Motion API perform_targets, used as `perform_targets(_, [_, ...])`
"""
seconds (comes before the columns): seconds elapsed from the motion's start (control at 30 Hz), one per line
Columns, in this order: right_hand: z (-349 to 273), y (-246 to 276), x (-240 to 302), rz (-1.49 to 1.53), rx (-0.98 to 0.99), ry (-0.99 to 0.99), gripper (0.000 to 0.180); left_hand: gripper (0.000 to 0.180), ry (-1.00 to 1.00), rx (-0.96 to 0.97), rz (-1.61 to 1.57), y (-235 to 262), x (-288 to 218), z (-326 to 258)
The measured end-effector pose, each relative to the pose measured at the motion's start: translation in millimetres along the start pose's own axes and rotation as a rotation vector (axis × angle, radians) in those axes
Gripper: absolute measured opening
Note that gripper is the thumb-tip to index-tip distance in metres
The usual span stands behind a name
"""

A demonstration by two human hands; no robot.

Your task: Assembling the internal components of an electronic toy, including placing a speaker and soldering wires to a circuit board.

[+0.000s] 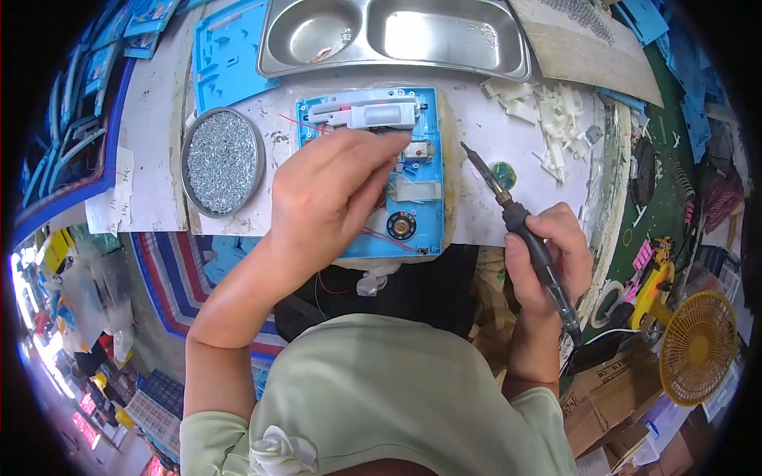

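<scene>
A blue plastic housing (432, 214) lies on a pale pad in front of me. It carries a small motor (418, 151), a round black speaker (401, 225), a grey-white slotted part (385, 113) and thin red wires. My left hand (329, 190) reaches over the housing, thumb and forefinger pinched together beside the motor. Whatever lies between those fingertips is hidden. To the right of the housing, my right hand (556, 258) grips the black handle of a soldering iron (548, 274). The iron's tip points up and left, apart from the housing.
A round dish of small silvery screws (224, 163) stands left of the housing. A two-basin steel tray (397, 67) sits behind. White plastic pieces (556, 123) lie at the back right, near a small green disc (502, 174). A yellow fan (698, 349) stands far right.
</scene>
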State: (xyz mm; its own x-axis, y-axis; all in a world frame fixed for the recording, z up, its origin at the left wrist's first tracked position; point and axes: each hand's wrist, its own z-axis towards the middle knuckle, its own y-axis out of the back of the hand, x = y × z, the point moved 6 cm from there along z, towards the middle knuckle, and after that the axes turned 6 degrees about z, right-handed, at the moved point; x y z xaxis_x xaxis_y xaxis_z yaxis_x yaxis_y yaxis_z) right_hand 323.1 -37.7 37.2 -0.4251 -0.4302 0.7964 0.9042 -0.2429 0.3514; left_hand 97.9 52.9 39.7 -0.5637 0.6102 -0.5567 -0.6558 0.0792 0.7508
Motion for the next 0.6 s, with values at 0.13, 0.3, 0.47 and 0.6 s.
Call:
perform_targets(0.13, [4,-4,0,0.032,0.01,0.01,0.035,0.023,0.421,-0.106,-0.541,-16,18,-2])
perform_targets(0.3, [5,-1,0,0.015,-0.014,-0.003,0.035,0.019,0.221,0.027,-0.256,-12,15,6])
perform_targets(0.47, [7,-2,1,0.019,-0.014,0.011,0.035,0.024,-0.171,-0.078,0.084,-15,1,10])
perform_targets(0.6, [9,-5,2,0.013,0.016,0.011,0.035,0.026,-0.175,-0.053,0.2,-18,-7,13])
